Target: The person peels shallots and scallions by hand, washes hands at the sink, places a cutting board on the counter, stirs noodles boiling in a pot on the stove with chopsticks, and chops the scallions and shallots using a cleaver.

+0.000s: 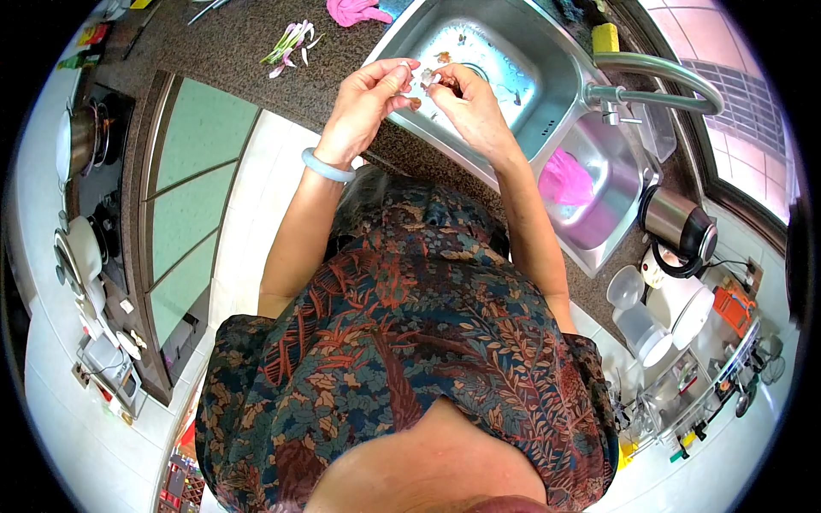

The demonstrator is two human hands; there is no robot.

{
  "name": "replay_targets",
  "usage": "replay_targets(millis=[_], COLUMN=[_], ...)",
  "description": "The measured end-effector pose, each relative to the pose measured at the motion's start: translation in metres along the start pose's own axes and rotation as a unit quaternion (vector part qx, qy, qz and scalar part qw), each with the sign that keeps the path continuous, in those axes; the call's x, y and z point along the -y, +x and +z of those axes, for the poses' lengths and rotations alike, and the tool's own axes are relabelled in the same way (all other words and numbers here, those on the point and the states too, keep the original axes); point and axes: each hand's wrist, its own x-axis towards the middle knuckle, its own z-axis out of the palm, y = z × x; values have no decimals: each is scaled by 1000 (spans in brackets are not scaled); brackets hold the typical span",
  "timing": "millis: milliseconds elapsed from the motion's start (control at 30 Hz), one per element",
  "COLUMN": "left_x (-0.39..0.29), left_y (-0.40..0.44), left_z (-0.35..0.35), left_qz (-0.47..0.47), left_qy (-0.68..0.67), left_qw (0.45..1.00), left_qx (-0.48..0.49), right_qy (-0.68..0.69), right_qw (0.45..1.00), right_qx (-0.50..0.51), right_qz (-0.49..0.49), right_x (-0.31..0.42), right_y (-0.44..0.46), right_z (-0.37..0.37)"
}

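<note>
Both hands are held close together over the near edge of the steel sink (547, 64). My left hand (368, 101) is pinched closed at the fingertips, with a small brown scrap (415, 103) by its lower fingers; what lies inside the pinch is too small to name. In my right hand (472, 111), the closed fingers hold a whitish piece with brown skin (429, 78). Brown peelings (443, 57) and dark bits lie in the basin below. Left of the hands, slender white-and-purple stalks with green ends (291, 47) rest on the speckled counter (248, 73).
A curved faucet (676, 81) reaches over the sink's right side, near a yellow sponge (605, 38). Pink cloth or plastic (566, 178) sits in the second basin, and another pink item (355, 10) is on the counter. A steel kettle (676, 224) stands at right.
</note>
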Motion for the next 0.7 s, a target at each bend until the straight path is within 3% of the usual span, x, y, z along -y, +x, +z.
replay_targets(millis=[100, 267, 467, 600, 700], left_x=[3, 1, 4, 9, 13], left_y=[2, -2, -2, 0, 1], left_z=[-8, -4, -2, 0, 1], left_qz=[-6, -21, 7, 71, 111], left_qy=[-55, -96, -34, 89, 120], left_qw=[998, 995, 999, 991, 984], left_qx=[10, -6, -31, -68, -69], right_qy=[5, 29, 61, 54, 25], right_qw=[999, 999, 996, 994, 998], right_qx=[4, 26, 58, 74, 57], right_qz=[-32, 28, 40, 51, -6], right_x=[-7, -2, -2, 6, -2], right_y=[2, 2, 5, 6, 8], right_z=[1, 4, 8, 12, 15])
